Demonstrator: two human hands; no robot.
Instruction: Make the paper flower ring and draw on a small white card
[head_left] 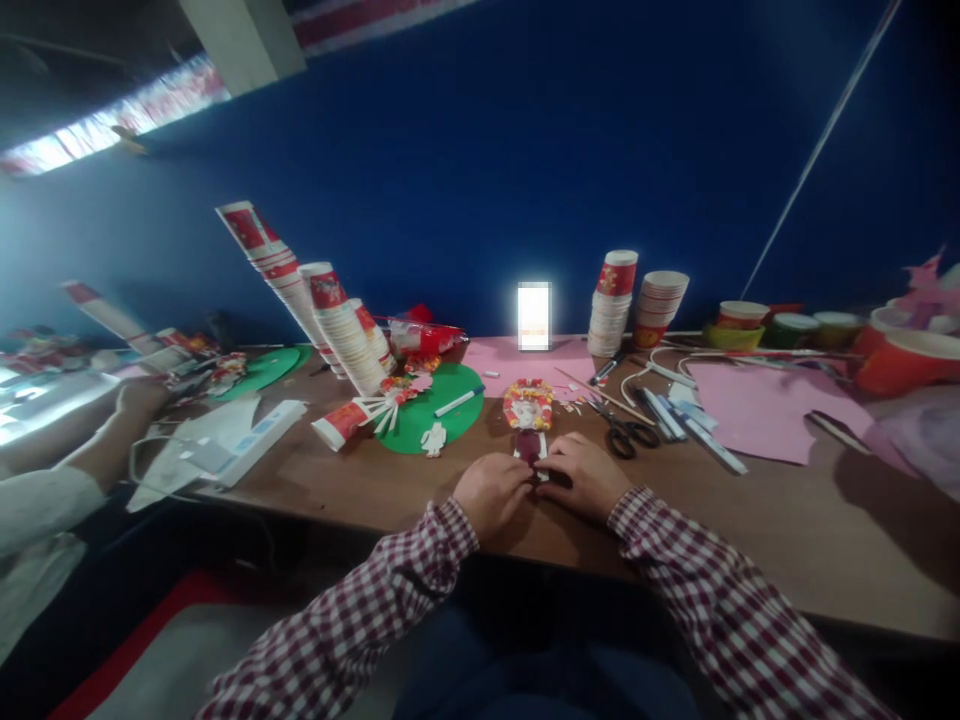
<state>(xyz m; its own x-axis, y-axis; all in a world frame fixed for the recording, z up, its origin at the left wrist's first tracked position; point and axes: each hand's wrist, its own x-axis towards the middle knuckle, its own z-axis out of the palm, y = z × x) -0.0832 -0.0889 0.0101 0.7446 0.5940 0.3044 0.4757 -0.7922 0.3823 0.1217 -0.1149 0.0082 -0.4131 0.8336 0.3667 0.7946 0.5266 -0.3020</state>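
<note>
A paper doll [529, 446] lies on the brown table close in front of me. Its round head [528, 405] has a red, yellow and white frilled border, and its body is dark maroon with white edges. My left hand [493, 492] is closed, its fingertips pinching the doll's lower left edge. From the other side, my right hand [585, 474] grips the lower right edge with bent fingers. The doll's bottom end is partly hidden under my fingertips. Black scissors [624, 432] lie just beyond my right hand.
Tall paper cup stacks [341, 320] lean at the left; shorter stacks [611, 305] stand at the right. A green paper disc [457, 395] bears a white cutout [433, 440] and a marker [459, 402]. Pink paper [739, 415] and several markers [664, 415] lie right. A co-worker's arm [67, 480] rests left.
</note>
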